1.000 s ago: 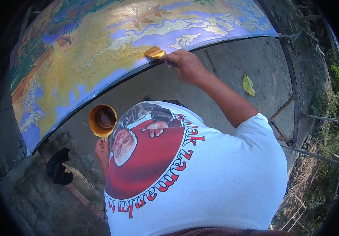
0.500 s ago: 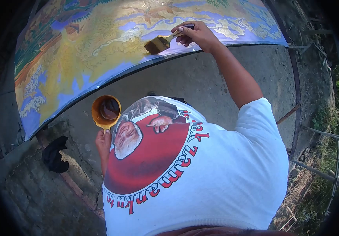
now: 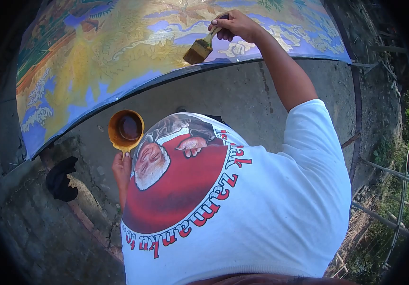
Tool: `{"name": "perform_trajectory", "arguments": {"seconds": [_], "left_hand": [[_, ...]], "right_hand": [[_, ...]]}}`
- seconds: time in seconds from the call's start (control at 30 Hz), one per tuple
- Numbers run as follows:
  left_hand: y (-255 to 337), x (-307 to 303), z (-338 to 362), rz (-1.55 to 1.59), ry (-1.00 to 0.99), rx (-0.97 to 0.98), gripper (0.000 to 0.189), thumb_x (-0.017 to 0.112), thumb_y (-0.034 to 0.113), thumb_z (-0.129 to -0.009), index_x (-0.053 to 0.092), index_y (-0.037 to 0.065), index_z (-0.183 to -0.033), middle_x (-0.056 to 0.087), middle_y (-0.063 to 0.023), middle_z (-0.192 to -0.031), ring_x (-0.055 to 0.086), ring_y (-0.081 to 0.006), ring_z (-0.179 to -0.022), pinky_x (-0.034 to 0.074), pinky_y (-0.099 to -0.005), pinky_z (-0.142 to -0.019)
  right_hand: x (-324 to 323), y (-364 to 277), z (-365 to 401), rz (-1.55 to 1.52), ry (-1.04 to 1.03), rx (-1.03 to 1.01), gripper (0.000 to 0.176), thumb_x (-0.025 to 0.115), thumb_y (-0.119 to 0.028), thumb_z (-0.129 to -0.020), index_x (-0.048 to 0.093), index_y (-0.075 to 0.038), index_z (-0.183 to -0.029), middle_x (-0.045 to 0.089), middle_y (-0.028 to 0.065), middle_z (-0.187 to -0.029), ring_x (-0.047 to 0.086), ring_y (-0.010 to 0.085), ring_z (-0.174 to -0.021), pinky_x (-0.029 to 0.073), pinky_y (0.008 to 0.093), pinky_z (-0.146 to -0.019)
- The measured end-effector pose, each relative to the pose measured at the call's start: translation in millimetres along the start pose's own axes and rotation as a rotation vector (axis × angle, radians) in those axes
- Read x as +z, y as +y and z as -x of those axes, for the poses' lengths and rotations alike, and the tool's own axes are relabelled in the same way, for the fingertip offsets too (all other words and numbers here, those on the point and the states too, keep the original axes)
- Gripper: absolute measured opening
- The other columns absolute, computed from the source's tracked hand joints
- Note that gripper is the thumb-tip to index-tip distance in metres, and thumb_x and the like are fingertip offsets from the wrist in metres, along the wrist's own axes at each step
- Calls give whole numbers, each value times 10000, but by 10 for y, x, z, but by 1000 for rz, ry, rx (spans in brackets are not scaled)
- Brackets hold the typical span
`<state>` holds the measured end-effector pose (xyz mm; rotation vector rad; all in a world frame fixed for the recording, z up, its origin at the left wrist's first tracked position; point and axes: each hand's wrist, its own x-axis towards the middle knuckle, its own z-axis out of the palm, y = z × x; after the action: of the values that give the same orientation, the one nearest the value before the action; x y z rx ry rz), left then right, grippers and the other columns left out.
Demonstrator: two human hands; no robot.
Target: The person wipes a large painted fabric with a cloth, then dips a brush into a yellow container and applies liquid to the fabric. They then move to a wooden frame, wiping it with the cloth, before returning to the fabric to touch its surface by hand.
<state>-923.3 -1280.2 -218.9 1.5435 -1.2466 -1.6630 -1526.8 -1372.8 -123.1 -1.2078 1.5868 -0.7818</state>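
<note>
Brush with a flat, wide head is in the right hand, whose thumb and fingers pinch its pale handle, the other fingers curled beneath. The bristles, brown and wet-looking, point down and to the left over the painted cloth, close to its near edge; whether they touch it, I cannot tell. The cloth bears purple, yellow, green and orange patterns and is spread out above the concrete floor. Well apart from the brush, the left hand pinches the short handle of a yellow-orange cup, thumb on top; its fingers underneath are mostly hidden. Dark reddish-brown liquid lies in the cup, just beside the printed white shirt. A black rag lies on the ground below and left of the cup.
</note>
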Motion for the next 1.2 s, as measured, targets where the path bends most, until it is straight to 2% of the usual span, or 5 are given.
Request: {"name": "perform_trajectory", "arguments": {"seconds": [0.37, 0.73, 1.03, 1.1, 1.2], "left_hand": [[-159, -79, 52, 15, 7, 3, 214, 581, 164, -1027, 614, -45, -1055, 637, -13, -912, 531, -54, -813, 444, -219, -706], [33, 81, -23, -94, -48, 53, 229, 585, 170, -1022, 621, -51, -1074, 626, 4, -864, 522, -43, -766, 431, -211, -674], [36, 36, 174, -79, 30, 47, 211, 587, 163, -1019, 607, -46, -1042, 565, 44, -794, 473, -15, -711, 375, -193, -609], [-137, -65, 181, -79, 28, 62, 195, 577, 147, -1021, 606, -45, -1036, 559, 42, -791, 480, -17, -729, 380, -197, -610], [-483, -306, -34, -250, -76, 131, 157, 549, 109, -1027, 594, -40, -1000, 561, 22, -791, 497, -30, -765, 401, -215, -621]], "right_hand": [[-249, 367, 212, -326, 39, 225, 339, 615, -374, -980, 726, -57, -1021, 643, 19, -684, 585, 85, -565, 445, 229, -502], [1505, -76, -405, -675, 108, 240, 305, 589, -246, -980, 616, 58, -977, 687, 148, -784, 612, 175, -587, 518, 311, -540], [855, 219, -396, -634, 149, 377, 217, 567, -226, -957, 618, -23, -899, 640, 72, -687, 542, 106, -532, 448, 276, -483], [1187, 99, -427, -697, 146, 409, 209, 594, -254, -953, 622, -50, -918, 621, 36, -680, 527, 92, -553, 418, 252, -497], [1795, -282, -498, -826, 68, 353, 247, 600, -238, -966, 595, 9, -969, 644, 106, -703, 594, 174, -572, 485, 288, -508]]}}
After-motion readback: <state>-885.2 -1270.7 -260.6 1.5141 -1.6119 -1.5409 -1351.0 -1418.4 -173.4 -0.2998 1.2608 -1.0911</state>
